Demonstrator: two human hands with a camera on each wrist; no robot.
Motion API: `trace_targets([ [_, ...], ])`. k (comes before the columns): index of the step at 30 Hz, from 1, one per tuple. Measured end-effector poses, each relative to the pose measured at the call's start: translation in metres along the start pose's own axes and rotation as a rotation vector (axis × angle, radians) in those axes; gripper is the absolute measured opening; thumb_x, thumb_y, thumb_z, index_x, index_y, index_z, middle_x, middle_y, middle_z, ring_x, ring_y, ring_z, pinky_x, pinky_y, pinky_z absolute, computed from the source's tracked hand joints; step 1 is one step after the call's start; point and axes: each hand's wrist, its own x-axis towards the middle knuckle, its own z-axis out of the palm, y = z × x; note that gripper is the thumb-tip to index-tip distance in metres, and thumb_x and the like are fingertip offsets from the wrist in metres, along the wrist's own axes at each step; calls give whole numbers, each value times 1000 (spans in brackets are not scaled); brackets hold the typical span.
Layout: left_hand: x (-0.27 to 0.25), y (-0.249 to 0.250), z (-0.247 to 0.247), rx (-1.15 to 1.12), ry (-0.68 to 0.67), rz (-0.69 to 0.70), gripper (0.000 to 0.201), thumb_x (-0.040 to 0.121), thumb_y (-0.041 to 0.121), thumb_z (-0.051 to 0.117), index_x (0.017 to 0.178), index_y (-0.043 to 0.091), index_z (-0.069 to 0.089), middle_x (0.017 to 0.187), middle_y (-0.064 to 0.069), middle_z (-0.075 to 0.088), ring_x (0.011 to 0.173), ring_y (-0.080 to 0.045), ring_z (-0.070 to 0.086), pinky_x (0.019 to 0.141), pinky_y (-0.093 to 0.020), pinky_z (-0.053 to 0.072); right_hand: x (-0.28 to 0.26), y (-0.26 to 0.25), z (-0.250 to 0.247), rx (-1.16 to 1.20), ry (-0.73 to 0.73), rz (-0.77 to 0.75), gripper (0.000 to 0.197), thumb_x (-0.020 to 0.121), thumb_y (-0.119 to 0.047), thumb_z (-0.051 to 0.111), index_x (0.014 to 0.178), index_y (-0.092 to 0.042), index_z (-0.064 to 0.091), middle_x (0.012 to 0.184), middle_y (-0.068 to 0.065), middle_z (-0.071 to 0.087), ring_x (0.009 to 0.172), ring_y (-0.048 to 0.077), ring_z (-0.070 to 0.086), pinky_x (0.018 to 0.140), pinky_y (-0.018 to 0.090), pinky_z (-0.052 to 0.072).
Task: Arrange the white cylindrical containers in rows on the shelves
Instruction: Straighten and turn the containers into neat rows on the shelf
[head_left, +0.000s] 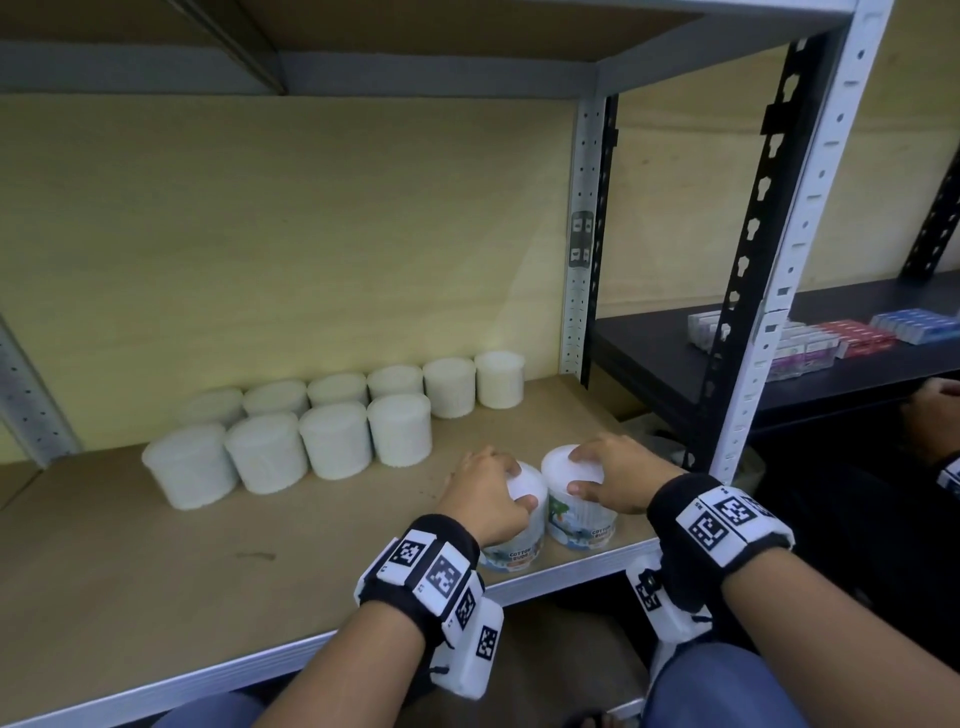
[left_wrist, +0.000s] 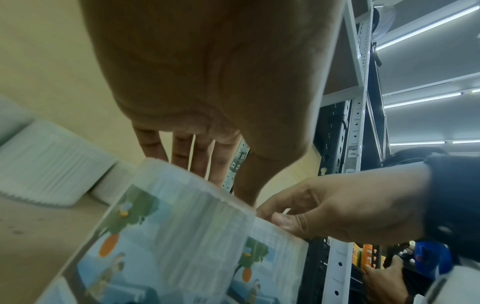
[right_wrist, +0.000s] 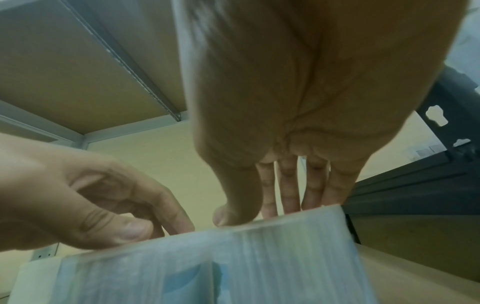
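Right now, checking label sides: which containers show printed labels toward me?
The two at the shelf's front edge, under the left hand and right hand; the rowed ones look plain white.

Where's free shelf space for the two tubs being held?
Free: the board right of the front row of tubs, up to the corner post; also the wide front strip left of the left hand. Crowded: the back left, two rows tight. The right hand holds its tub near the edge.

**Both hands down, side by side**

We see the left hand (head_left: 488, 493) and the right hand (head_left: 615, 478) reaching forward from banded wrists (each strapped with marker blocks), palms down, fingers and thumbs curled in a grip, the forearms running roughly parallel, the hands close together.
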Motion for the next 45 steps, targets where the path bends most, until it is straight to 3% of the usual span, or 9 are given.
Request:
trace_targets([
  [5,-3,-2,-18,-99,41,3,43,87,25,58,128,15,54,130,-2,51,122,-22,49,103,-33,41,-1,-13,-14,31,2,26,71,88,-39,62,148,-18,31,150,5,37,138,22,38,112,32,33],
  [9,-5,-27,-44,-101,95,-27,44,85,22,58,128,13,56,130,-4,54,121,-20,52,102,-29,43,7,-48,-21,126,116,-44,52,87,-31,65,135,-14,52,139,7,52,127,21,51,104,30,41],
  [12,-7,-55,-67,-95,141,-72,44,85,23,59,128,12,57,129,-5,55,118,-19,53,96,-22,41,18,-85,-18,241,156,-127,39,86,-31,66,121,-13,63,122,6,64,106,17,60,86,23,45],
  [17,-9,-102,-103,-68,201,-142,42,86,22,60,127,13,57,129,-4,55,119,-17,53,94,-19,38,45,-148,-3,346,207,-198,26,87,-26,64,109,-12,68,104,2,67,89,11,57,79,20,43],
  [21,0,-139,-123,-71,195,-215,43,87,23,60,129,13,55,134,-4,53,121,-20,53,102,-29,43,78,-185,9,304,156,-180,30,88,-28,63,113,-12,66,115,5,65,99,18,61,79,21,42],
  [27,32,-178,-138,-8,142,-266,45,89,27,58,132,13,50,136,-6,48,125,-22,48,104,-34,42,129,-210,10,125,99,-124,43,91,-31,58,128,-11,56,135,7,54,124,23,52,102,30,43],
  [32,61,-190,-134,26,86,-278,49,91,30,56,135,11,45,139,-10,43,127,-25,45,104,-36,42,167,-216,13,-35,34,-77,46,92,-33,54,127,-3,58,132,14,57,120,28,55,102,35,46],
  [38,83,-194,-122,125,-11,-293,59,91,37,55,142,10,40,146,-11,37,134,-27,39,108,-42,38,196,-212,25,-113,-19,-57,63,86,-50,59,132,-7,50,136,10,53,123,26,53,103,35,46],
  [45,87,-199,-117,144,0,-288,56,91,37,57,139,12,45,144,-9,40,134,-26,38,110,-41,36,207,-210,30,-181,-14,-76,65,84,-51,60,131,-8,49,135,11,51,123,28,51,102,35,45],
])
